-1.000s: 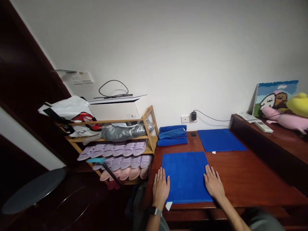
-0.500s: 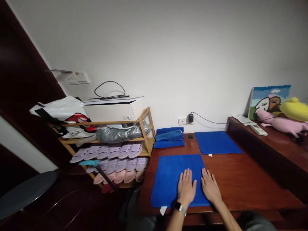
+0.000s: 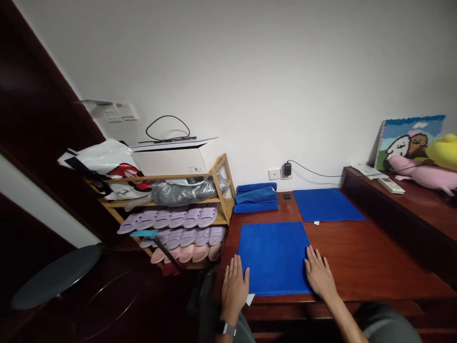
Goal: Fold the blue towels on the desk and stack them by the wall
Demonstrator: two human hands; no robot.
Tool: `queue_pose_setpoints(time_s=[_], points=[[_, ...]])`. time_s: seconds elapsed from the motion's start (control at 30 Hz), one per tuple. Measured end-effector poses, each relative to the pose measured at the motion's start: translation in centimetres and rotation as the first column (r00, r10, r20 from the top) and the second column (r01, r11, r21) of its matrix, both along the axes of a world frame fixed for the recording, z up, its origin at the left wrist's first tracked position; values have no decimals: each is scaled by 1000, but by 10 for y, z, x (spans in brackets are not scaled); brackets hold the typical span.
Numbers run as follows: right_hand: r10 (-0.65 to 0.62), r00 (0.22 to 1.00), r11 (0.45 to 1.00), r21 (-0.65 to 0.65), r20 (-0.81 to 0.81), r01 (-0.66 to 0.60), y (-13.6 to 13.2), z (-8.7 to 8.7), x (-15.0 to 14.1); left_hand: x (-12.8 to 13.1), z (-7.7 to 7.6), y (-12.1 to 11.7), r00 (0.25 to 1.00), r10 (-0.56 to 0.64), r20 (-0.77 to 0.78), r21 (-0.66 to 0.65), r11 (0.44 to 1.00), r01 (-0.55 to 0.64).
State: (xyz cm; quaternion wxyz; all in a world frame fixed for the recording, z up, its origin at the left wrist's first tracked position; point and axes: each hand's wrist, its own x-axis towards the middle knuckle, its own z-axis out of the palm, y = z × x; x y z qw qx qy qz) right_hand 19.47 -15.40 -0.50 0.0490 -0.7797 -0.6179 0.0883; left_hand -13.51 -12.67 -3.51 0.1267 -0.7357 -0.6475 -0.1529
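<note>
My one camera sits on my head and looks forward and down. My left hand (image 3: pixel 234 289) and right hand (image 3: pixel 320 276) come in low in the view, quite near. The brown wooden desk (image 3: pixel 371 259) spreads out past them, seen from above. Farther off, it faces the white wall (image 3: pixel 271 90). The shoe rack (image 3: pixel 224 210) shows on the left, and the right edge cuts off the pink plush toy (image 3: pixel 426 176).

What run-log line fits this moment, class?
front blue cloth: flat on table; left hand: at left edge; right hand: at right edge
</note>
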Motion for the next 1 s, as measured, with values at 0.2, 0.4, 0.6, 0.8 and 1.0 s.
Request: queue_pose_setpoints(time_s=[0.2, 0.4, 0.6, 0.8, 1.0], points=[[19, 999, 995, 102, 28, -22, -25, -17, -5, -3, 10, 1, 998, -44, 52, 44, 998, 42], [45, 999, 982, 183, 5, -45, -25, -19, -4, 81, 53, -8, 922, -364, 133, -52, 926, 373], [106, 993, 973, 201, 44, -113, -27, -31, 2, 176, 53, -19, 790, -582, 195, -121, 785, 608], [71, 997, 963, 257, 20, -74, -26, -40, 3, 81, 24, -11, 945, -299, 134, -101, 944, 313], [65, 998, 961, 269, 7, -64, -26, -39, 2, -26, 14, -14, 970, -231, 70, 2, 973, 232]])
